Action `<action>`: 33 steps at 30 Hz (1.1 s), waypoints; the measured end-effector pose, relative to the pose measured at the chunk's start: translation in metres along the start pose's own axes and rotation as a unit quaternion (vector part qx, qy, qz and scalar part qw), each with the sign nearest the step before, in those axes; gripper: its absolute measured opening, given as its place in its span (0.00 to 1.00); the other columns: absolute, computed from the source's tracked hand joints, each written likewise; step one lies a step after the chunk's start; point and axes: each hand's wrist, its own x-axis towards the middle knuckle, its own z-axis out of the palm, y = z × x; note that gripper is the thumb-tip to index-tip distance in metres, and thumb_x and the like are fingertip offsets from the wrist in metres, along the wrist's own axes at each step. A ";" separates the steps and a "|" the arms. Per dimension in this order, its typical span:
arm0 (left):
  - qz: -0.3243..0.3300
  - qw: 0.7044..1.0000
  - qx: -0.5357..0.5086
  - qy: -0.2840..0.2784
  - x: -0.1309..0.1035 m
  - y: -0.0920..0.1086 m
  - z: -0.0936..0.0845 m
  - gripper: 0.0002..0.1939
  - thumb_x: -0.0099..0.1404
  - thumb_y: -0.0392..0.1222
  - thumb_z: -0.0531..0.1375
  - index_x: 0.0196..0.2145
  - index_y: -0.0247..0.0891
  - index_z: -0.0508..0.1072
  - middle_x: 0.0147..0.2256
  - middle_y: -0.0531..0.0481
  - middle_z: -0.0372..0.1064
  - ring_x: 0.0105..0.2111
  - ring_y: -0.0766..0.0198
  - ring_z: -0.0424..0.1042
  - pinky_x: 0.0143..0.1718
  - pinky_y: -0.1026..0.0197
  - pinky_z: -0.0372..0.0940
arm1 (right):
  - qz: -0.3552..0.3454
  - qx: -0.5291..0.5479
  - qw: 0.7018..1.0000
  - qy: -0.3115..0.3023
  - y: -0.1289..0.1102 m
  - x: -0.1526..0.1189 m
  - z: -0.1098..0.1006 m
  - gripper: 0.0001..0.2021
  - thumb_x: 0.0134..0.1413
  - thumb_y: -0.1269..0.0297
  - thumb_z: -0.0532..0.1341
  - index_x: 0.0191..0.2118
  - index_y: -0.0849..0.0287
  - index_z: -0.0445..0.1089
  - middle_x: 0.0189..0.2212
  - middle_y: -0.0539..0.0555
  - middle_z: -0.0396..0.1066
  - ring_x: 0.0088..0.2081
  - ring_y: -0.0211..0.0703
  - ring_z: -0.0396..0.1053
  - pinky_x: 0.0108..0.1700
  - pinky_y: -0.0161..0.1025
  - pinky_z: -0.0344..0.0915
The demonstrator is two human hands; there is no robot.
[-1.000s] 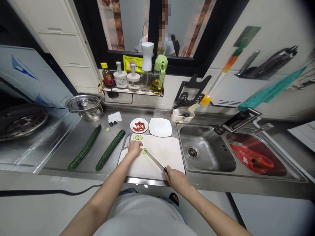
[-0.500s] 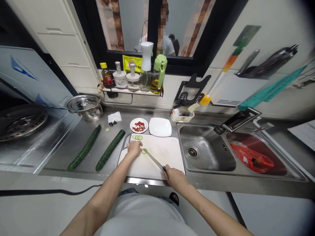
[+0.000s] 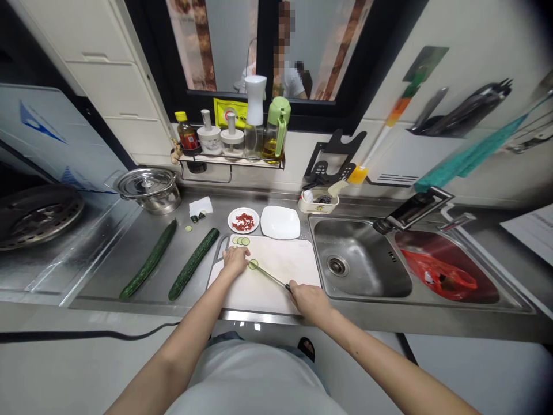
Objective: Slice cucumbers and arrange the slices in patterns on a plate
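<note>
On the white cutting board [image 3: 280,297], my left hand [image 3: 235,260] is curled, its thumb and fingertips at the left edge of a thin cucumber slice [image 3: 253,265]. My right hand [image 3: 309,300] is wrapped round the dark handle of a knife [image 3: 271,275]. The knife's tip meets that slice, with its blade seen nearly edge-on. A short row of cucumber slices [image 3: 242,241] lies at the board's far left corner, and part of another shows behind my left fingers. Two whole cucumbers [image 3: 194,264] [image 3: 149,259] lie left of the board.
Behind the board stand a plate of chopped red pieces [image 3: 233,227] and a white square plate [image 3: 280,222]. Cucumber ends [image 3: 197,217] lie by a white tissue [image 3: 200,206]. A lidded pot [image 3: 149,190] is at left, the double sink [image 3: 363,253] at right. Bottles [image 3: 276,135] fill a rack.
The knife blade has turned from showing its flat side to nearly edge-on over the slice. My left hand has stayed in place; the view has shifted slightly.
</note>
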 end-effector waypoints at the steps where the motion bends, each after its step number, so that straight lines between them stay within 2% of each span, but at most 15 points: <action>1: 0.001 1.000 0.000 -0.001 0.000 0.000 0.000 0.11 0.56 0.40 0.63 0.39 0.45 0.74 0.40 0.50 0.74 0.50 0.54 0.64 0.51 0.52 0.52 | -0.002 -0.006 1.000 -0.002 0.001 0.001 -0.001 0.14 0.65 0.63 0.47 0.49 0.59 0.64 0.37 0.62 0.75 0.40 0.48 0.74 0.39 0.38 0.64; 13: 0.007 1.000 -0.008 0.005 0.000 -0.002 0.001 0.10 0.56 0.39 0.63 0.38 0.46 0.74 0.39 0.51 0.74 0.49 0.54 0.64 0.50 0.51 0.51 | -0.026 -0.026 0.999 -0.009 0.007 0.004 -0.017 0.16 0.66 0.62 0.45 0.49 0.60 0.66 0.37 0.63 0.75 0.40 0.52 0.74 0.39 0.41 0.66; 29: 0.009 1.000 0.000 0.011 -0.001 -0.002 0.002 0.09 0.57 0.40 0.62 0.38 0.46 0.74 0.39 0.51 0.74 0.48 0.53 0.64 0.49 0.51 0.52 | 0.007 0.039 0.998 -0.046 0.022 -0.017 -0.010 0.14 0.64 0.61 0.49 0.49 0.59 0.66 0.38 0.63 0.75 0.42 0.52 0.73 0.38 0.38 0.61; 33: 0.009 1.000 0.008 0.016 -0.004 0.000 0.003 0.11 0.58 0.39 0.61 0.40 0.46 0.75 0.40 0.49 0.74 0.49 0.53 0.63 0.49 0.51 0.52 | 0.019 0.093 0.994 -0.050 0.029 -0.023 -0.008 0.13 0.62 0.59 0.51 0.46 0.58 0.67 0.39 0.62 0.74 0.42 0.50 0.72 0.37 0.37 0.58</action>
